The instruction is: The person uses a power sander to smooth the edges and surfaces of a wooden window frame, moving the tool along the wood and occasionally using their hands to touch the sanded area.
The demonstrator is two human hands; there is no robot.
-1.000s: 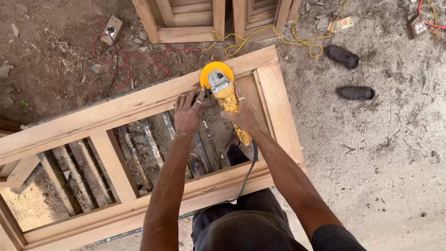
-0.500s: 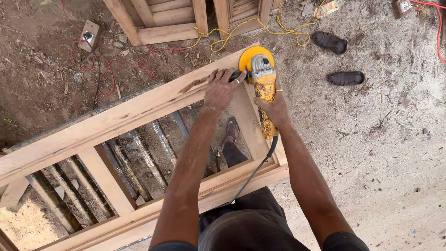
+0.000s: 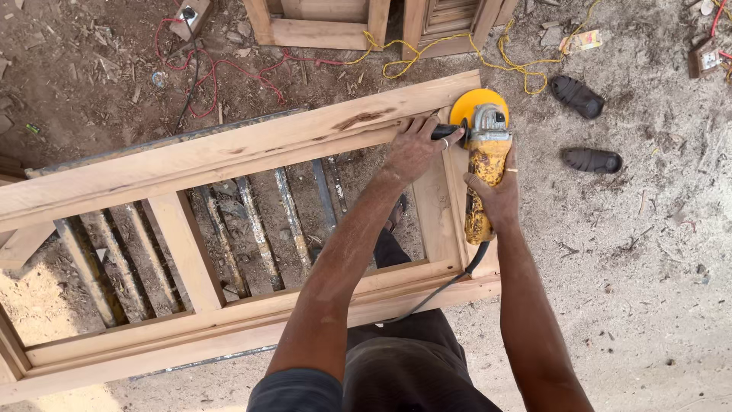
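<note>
Gripping a yellow angle grinder [image 3: 483, 164] with both hands at the far right corner of the wooden frame [image 3: 229, 152]. Right hand [image 3: 496, 194] clenching round the grinder's body, long axis running straight away from the chest toward the yellow guard [image 3: 471, 103]. Left hand [image 3: 415, 145] curling over the black side handle [image 3: 446, 132], reaching in from the left, heel resting on the top rail. Disc end lying beyond both sets of fingers, right over the corner joint; cord [image 3: 442, 286] trailing back toward the body.
</note>
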